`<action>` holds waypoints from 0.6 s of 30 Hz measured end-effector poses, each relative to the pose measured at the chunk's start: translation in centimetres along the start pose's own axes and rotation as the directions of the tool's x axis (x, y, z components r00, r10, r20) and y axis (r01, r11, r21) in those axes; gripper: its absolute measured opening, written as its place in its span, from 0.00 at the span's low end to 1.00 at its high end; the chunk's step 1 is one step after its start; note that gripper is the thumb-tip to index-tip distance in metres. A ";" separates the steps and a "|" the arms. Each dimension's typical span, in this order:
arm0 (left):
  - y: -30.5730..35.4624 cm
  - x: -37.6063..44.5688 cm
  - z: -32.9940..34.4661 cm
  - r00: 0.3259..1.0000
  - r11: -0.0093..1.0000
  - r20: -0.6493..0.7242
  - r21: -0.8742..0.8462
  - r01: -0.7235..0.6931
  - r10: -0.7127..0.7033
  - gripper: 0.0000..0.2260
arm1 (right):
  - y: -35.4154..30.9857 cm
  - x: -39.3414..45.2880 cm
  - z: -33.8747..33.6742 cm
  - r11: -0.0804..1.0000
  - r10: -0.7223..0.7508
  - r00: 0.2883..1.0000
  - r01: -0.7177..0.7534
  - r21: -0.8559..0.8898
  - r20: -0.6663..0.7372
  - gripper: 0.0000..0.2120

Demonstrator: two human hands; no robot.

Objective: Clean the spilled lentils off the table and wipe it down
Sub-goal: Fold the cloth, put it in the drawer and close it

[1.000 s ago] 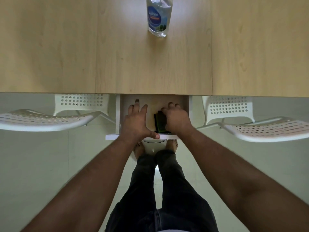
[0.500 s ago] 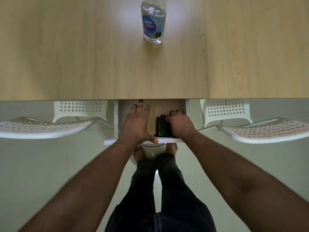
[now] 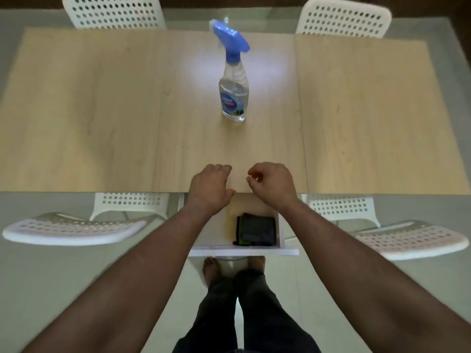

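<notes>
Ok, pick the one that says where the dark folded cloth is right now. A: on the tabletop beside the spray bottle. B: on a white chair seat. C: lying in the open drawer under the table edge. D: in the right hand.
C: the dark folded cloth lies in the open drawer, while the left hand and right hand are above the table edge, holding nothing.

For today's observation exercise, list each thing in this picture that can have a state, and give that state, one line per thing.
Drawer: pulled open under the table edge.
Dark folded cloth: lying in the drawer, not held.
Spray bottle: upright on the table, untouched.
Table: no lentils visible on it.
Left hand: above the table's near edge, fingers loosely curled, holding nothing.
Right hand: beside it, fingers loosely curled, holding nothing.
</notes>
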State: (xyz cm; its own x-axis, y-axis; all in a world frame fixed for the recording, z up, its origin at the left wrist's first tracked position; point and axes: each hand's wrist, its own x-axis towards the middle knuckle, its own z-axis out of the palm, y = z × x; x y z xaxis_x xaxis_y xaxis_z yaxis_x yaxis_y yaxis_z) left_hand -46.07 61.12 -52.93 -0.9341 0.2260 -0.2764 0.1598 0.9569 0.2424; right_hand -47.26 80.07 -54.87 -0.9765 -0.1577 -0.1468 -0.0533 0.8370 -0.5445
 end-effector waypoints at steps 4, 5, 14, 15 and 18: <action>-1.5 3.8 -0.9 0.992 0.995 0.076 0.025 0.100 -0.101 0.47 | -0.9 5.8 -1.5 0.988 0.113 0.989 -0.101 0.119 -0.100 0.16; -2.0 4.7 -0.8 0.988 0.992 0.090 0.041 0.120 -0.124 0.50 | -1.1 7.4 -1.7 0.983 0.143 0.982 -0.127 0.132 -0.123 0.19; -4.7 7.9 0.6 0.962 0.977 0.172 0.034 0.209 -0.212 0.63 | -1.9 18.1 -0.7 0.905 0.263 0.955 -0.194 0.380 -0.139 0.41; -4.9 8.0 0.8 0.960 0.977 0.181 0.031 0.213 -0.215 0.63 | -2.1 18.8 -0.5 0.891 0.245 0.961 -0.169 0.422 -0.132 0.37; -4.8 8.4 1.1 0.958 0.977 0.193 0.039 0.210 -0.213 0.63 | -2.3 19.9 -0.2 0.857 0.213 0.968 -0.120 0.500 -0.133 0.26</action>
State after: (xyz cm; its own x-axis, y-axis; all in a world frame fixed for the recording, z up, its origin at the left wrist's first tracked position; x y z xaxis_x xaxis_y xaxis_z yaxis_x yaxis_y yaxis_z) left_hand -54.33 58.58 -57.45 -0.8673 0.0476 -0.4956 -0.0274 0.9894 0.1428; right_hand -66.61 75.06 -56.38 -0.9843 0.0956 -0.1484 0.1761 0.4744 -0.8625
